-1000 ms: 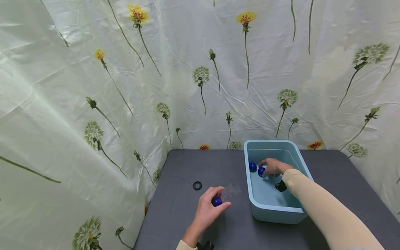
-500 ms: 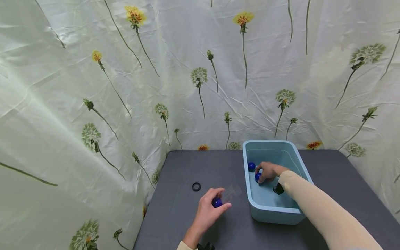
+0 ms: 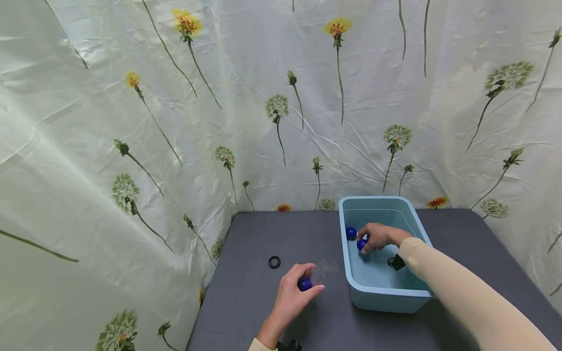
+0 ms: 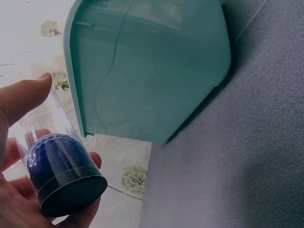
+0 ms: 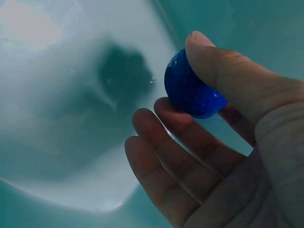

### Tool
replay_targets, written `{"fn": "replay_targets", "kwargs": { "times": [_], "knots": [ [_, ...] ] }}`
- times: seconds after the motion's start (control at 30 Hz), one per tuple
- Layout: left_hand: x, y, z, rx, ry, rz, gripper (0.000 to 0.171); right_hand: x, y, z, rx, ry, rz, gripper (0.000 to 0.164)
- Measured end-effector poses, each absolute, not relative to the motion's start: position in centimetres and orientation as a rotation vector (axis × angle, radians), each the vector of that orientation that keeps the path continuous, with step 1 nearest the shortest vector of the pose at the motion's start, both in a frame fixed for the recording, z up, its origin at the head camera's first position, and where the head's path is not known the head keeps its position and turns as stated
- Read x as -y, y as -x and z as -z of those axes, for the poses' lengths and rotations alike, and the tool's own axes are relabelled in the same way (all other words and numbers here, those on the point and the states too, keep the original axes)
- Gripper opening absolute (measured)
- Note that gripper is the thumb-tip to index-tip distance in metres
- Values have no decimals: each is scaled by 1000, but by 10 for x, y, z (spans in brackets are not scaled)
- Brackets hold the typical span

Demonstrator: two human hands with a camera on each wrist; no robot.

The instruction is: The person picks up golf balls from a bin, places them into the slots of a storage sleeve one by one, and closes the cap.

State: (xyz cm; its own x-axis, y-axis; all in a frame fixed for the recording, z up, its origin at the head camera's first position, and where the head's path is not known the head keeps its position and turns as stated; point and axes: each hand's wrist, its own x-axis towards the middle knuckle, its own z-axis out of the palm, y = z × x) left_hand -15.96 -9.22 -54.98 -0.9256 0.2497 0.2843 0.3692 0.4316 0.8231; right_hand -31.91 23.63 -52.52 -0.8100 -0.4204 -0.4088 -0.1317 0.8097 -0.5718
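My left hand grips a clear plastic tube over the table, its open end tilted toward the bin. A dimpled blue golf ball sits inside the tube, against the black cap at its base. Inside the light blue bin, my right hand pinches another blue golf ball between thumb and fingers. That ball appears held just off the bin floor, where a dark shadow shows. One more blue ball lies at the bin's left wall.
A black ring-shaped cap lies on the dark grey table, left of the bin. A white flower-print curtain hangs behind the table and along its left side.
My right hand has closed on the ball in the bin, shifted it slightly toward the front and raised it a little. The left hand and tube stay nearly still.
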Motion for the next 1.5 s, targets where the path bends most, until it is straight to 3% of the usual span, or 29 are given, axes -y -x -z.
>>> {"fn": "replay_targets", "kwargs": {
  "times": [0.23,0.5,0.7,1.5],
  "knots": [
    [92,160,549,2559,552,1530,48,-239,317,513,-2502,508,683,26],
    [91,159,546,2566,547,1536,47,-241,306,498,-2592,631,684,33],
    [92,158,546,2569,541,1545,48,-239,292,483,-2600,657,739,40],
    [97,156,541,2549,559,1533,47,-227,235,444,-2529,709,1064,41]
  ]
}}
